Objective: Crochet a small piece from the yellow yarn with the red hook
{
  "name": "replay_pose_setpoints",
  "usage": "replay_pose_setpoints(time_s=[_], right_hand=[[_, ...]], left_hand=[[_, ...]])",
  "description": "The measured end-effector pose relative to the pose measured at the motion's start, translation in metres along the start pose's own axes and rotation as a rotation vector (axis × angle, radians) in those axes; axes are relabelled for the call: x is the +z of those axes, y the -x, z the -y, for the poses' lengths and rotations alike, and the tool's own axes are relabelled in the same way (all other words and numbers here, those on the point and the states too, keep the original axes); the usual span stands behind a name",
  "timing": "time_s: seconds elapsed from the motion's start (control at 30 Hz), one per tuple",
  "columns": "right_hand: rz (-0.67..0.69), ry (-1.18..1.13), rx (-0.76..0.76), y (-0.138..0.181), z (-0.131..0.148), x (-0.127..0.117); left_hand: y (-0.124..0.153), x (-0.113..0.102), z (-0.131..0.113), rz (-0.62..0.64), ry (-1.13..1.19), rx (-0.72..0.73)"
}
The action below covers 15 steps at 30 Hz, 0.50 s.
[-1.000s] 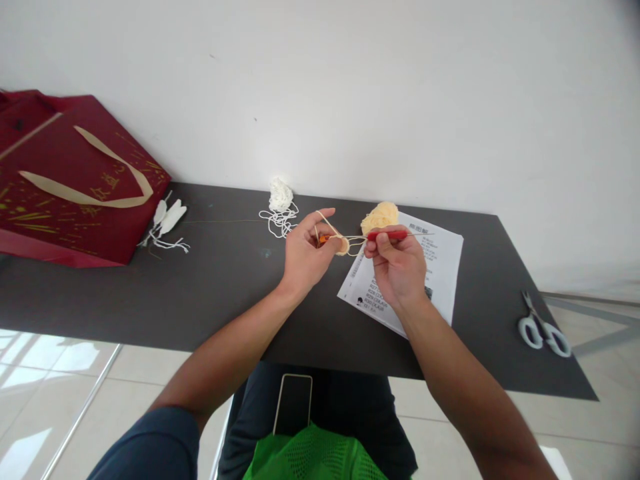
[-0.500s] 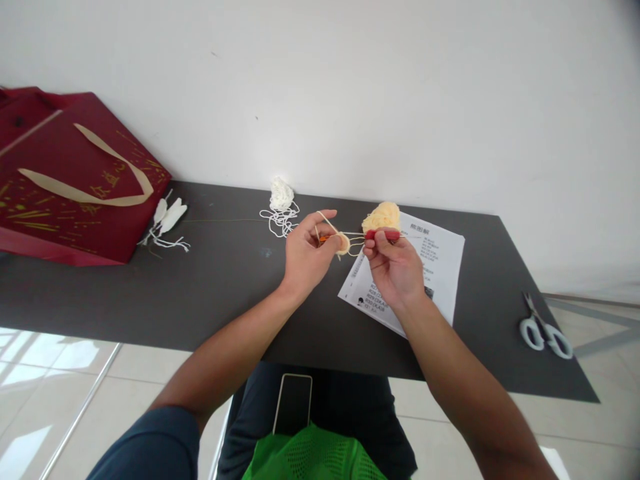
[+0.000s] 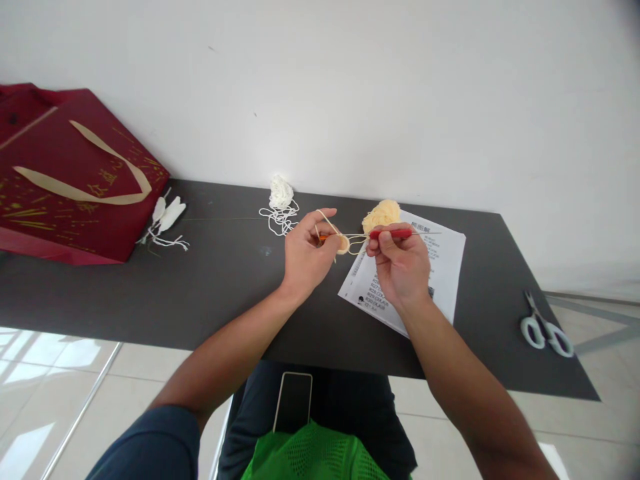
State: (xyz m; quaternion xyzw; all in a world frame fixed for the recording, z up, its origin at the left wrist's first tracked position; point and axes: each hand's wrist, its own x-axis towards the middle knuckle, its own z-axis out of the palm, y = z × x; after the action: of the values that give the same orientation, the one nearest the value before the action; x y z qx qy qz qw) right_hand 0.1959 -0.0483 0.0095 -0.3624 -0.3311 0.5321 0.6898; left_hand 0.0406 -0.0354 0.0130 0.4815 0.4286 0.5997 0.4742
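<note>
Dark tabletop (image 3: 220, 287) stands against a white wall (image 3: 350, 87). Left hand (image 3: 310, 250): closed on a small pale-yellow yarn piece (image 3: 343, 245), strand passed over a raised finger; an orange item (image 3: 324, 237) shows there, type cannot be told. Right hand (image 3: 401, 263): gripping a red-handled tool (image 3: 391, 234) above a printed sheet (image 3: 445, 267). Yarn loops span between the hands. Pale-yellow yarn ball (image 3: 381, 215) sits at the sheet's upper left corner; white yarn (image 3: 281, 193) lies left of it; scissors (image 3: 545, 328) near the table's right end; red bag (image 3: 60, 160) far left
</note>
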Motion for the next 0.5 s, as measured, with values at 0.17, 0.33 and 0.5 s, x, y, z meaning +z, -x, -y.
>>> replay_pose_setpoints(time_s=[0.17,0.33,0.5], right_hand=[[0.042,0.062,-0.128,0.0026,-0.0011,0.0011],[0.034,0.094,-0.154,0.0045,-0.0015,0.0026],[0.008,0.126,-0.112,0.0071,0.0019,0.0055]], left_hand=[[0.001,-0.0007,0.0038,0.0,-0.071,0.046],[0.0018,-0.0008,0.0046,-0.005,-0.097,0.067],[0.0033,-0.0004,0.0028,0.004,-0.11,0.086]])
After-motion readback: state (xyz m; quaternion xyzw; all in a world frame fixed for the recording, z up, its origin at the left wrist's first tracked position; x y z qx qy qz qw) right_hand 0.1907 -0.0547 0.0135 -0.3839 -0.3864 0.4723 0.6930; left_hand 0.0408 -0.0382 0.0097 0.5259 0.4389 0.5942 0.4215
